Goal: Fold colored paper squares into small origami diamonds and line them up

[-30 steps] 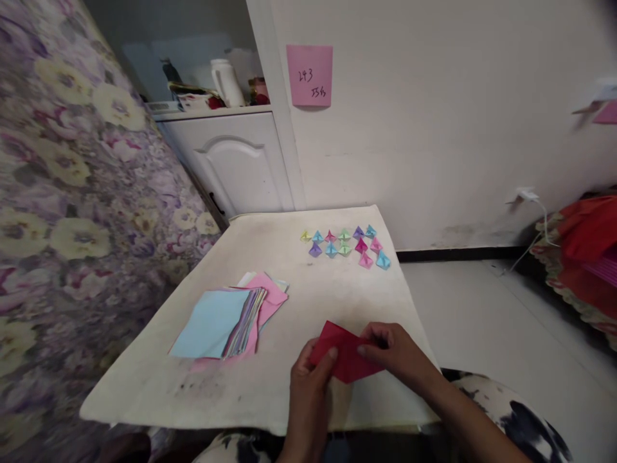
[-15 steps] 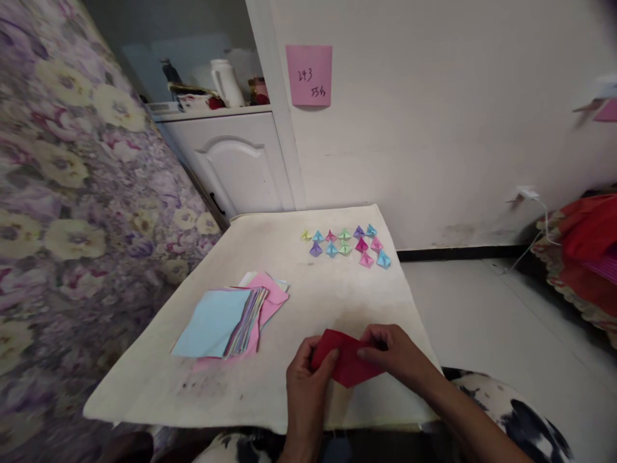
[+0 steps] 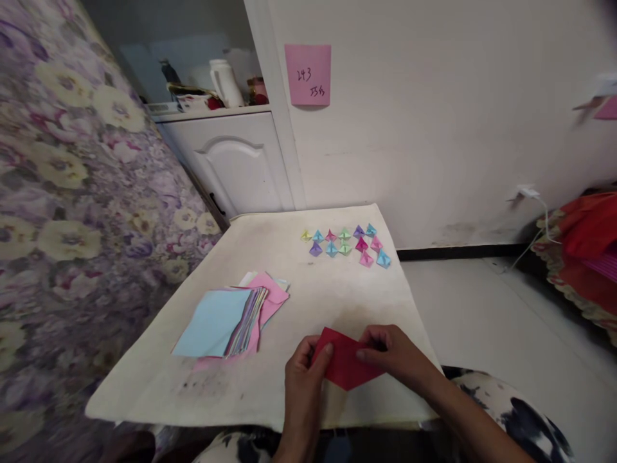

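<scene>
A sheet of red paper (image 3: 348,368) is held between my two hands, above the near right part of the table. My left hand (image 3: 304,372) grips its left edge, thumb lying on the front face. On the opposite side my right hand (image 3: 385,350) pinches the upper right edge between thumb and fingers. The paper looks folded, though its back is hidden. To the left lies a stack of coloured paper (image 3: 212,325), light blue on top, with pink sheets (image 3: 270,296) sticking out beneath. Several small folded paper pieces (image 3: 344,249) stand in rows farther back.
A cream cloth covers the table (image 3: 202,395). Behind it are a white cabinet (image 3: 236,167) and a wall with a pink note (image 3: 308,76). A floral curtain (image 3: 96,257) hangs at left; a white cord (image 3: 547,218) runs down the wall at right.
My left thumb has slid slightly toward the paper's left side, and the lower point of the red paper sits a little lower. My right hand stays about where it was.
</scene>
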A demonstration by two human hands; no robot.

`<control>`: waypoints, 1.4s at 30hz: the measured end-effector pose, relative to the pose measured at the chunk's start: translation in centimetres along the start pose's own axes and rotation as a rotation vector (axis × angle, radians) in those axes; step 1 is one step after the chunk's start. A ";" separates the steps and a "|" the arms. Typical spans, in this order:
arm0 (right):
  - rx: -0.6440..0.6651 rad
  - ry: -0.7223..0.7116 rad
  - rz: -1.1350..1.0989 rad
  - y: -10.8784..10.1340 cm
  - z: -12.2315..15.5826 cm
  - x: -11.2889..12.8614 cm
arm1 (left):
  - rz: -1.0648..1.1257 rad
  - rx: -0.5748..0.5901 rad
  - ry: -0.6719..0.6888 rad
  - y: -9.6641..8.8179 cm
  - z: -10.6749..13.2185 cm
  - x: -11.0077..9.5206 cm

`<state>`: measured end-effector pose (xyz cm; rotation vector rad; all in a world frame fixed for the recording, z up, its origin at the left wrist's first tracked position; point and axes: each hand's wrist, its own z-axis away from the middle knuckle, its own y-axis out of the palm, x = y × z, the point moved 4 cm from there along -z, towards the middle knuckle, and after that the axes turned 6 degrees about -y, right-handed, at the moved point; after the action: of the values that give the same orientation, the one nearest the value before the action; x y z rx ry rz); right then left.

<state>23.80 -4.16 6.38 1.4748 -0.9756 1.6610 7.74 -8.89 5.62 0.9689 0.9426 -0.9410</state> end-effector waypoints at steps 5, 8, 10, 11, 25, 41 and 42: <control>0.021 0.017 -0.128 0.0 -0.2 -0.5 | 0.270 0.070 -0.136 0.4 0.0 0.2; 0.024 0.030 -0.196 0.0 -0.3 -0.3 | 0.376 0.073 -0.175 0.6 0.0 0.1; 0.023 0.035 -0.226 0.0 -0.3 -0.2 | 0.411 0.084 -0.170 0.7 -0.1 0.0; 0.022 0.036 -0.235 0.0 -0.4 -0.2 | 0.418 0.085 -0.160 0.7 -0.1 0.1; -0.049 -0.080 0.034 0.6 -0.1 0.1 | -0.290 -0.143 0.165 -0.6 -0.1 0.3; -0.141 -0.185 0.344 1.0 0.4 1.4 | -0.169 -0.127 0.094 -0.4 0.3 0.6; -0.137 -0.187 0.346 1.1 0.4 1.5 | -0.164 -0.137 0.109 -0.5 0.3 0.6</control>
<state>22.89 -4.99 7.77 1.4482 -1.4878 1.6707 7.55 -9.43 5.04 0.8423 1.1778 -0.9545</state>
